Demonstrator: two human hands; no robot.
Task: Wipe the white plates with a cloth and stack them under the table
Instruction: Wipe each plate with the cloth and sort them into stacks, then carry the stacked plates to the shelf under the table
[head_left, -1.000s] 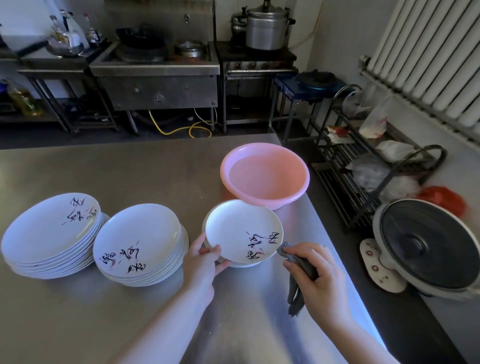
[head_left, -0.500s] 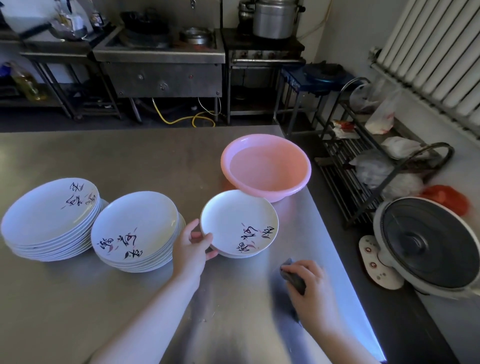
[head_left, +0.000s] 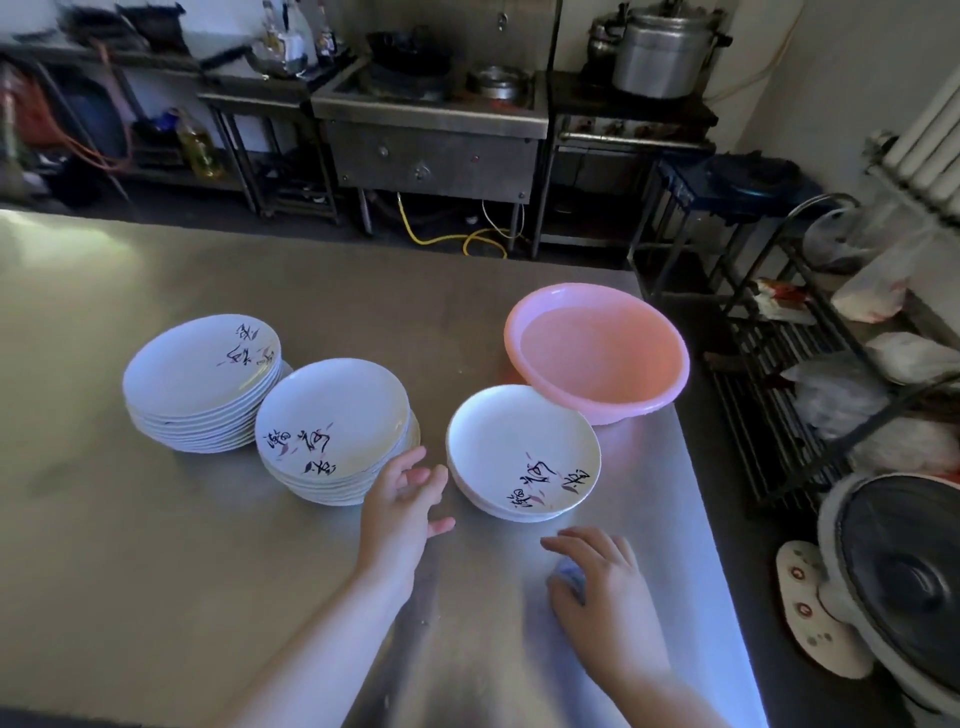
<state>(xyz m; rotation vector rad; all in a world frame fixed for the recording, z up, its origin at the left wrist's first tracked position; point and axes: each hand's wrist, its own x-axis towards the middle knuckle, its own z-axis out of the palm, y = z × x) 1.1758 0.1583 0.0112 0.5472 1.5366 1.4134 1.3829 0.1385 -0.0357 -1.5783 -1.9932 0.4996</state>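
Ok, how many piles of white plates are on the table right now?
3. A tall left stack, a middle stack beside it, and a short pile in front of the pink basin. How many plates each holds can't be told.
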